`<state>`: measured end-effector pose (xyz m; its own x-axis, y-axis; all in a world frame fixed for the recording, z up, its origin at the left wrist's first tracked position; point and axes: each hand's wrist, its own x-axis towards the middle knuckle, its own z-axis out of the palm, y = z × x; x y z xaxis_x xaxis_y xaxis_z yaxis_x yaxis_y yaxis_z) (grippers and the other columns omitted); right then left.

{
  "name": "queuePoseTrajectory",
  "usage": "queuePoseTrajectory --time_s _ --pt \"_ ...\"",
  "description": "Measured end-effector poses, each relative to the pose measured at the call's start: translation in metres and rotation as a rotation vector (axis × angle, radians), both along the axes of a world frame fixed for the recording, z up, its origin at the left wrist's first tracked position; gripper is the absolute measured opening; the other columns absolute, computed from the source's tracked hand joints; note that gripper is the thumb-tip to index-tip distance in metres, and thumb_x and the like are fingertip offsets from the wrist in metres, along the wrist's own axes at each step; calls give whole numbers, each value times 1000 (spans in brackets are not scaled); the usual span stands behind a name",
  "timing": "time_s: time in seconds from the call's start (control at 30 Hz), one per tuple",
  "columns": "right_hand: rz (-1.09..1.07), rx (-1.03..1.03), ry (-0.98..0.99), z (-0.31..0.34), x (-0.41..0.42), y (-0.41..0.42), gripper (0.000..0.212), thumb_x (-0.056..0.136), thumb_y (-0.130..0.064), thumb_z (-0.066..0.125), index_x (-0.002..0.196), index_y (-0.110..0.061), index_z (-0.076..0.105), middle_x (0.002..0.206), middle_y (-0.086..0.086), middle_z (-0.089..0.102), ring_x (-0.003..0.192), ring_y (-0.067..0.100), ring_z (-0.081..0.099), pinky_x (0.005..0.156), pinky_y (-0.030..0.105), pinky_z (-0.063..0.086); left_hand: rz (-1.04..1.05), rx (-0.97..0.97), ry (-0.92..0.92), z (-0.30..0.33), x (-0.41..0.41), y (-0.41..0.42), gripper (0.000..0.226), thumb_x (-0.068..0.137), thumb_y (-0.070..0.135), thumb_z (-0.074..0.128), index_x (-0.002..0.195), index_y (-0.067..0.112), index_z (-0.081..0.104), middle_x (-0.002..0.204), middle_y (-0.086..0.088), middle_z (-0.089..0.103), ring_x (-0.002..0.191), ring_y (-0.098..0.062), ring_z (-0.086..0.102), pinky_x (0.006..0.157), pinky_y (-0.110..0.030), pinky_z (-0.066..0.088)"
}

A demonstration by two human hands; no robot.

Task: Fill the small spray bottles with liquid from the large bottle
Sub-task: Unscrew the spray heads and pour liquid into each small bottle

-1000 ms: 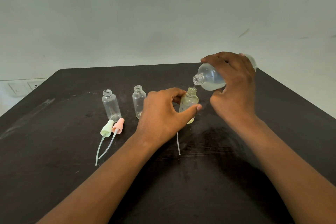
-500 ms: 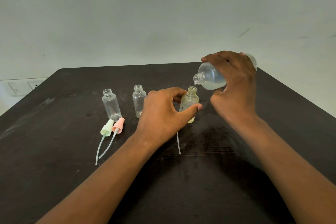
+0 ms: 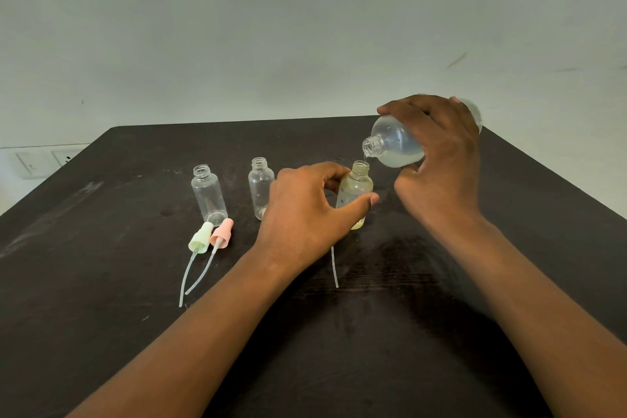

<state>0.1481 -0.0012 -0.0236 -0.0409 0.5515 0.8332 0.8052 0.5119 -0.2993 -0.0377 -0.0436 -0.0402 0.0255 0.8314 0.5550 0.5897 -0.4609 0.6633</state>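
Plain indoor room: dark table [image 3: 101, 282], bare pale wall [image 3: 305, 27], wall sockets [image 3: 44, 159].

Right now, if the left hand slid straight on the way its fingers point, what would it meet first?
It already grips the small bottle being filled. The left hand points right and slightly away, so beyond that bottle it would probably meet the right hand holding the large bottle, though depth is unclear.

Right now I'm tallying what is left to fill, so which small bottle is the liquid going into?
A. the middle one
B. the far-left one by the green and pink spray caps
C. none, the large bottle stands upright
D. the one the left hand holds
D: the right hand tips the large bottle over the small bottle, gripped by the left hand.
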Motion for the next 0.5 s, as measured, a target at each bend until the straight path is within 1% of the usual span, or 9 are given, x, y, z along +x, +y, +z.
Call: queuePoseTrajectory --time_s 0.1,0.23,0.33,0.5 --pt "-1 3 1 -1 0 0 77 57 6 56 126 -23 72 123 1 67 121 30 62 122 52 35 -3 -7 -5 0 0 0 36 81 51 85 107 28 79 81 19 74 60 11 65 71 -27 63" --pt "-4 0 4 0 -1 0 78 57 10 58 127 -23 72 124 1 67 122 30 62 123 51 34 -7 -4 -9 -1 -1 1 36 81 51 85 107 27 79 85 17 76 59 11 65 69 -28 63" --pt "-5 -1 -1 0 -1 -1 78 57 10 59 127 -22 72 123 1 67 121 30 61 123 51 34 -8 -1 -3 -1 -1 1 36 81 51 85 108 28 79 84 18 75 60 12 65 71 -28 63" --pt "2 1 1 0 0 -1 78 57 8 57 127 -22 72 123 1 67 122 30 62 122 53 35 -4 4 4 -1 -1 1 36 81 52 84 107 27 79 78 20 73 60 9 65 73 -32 63"
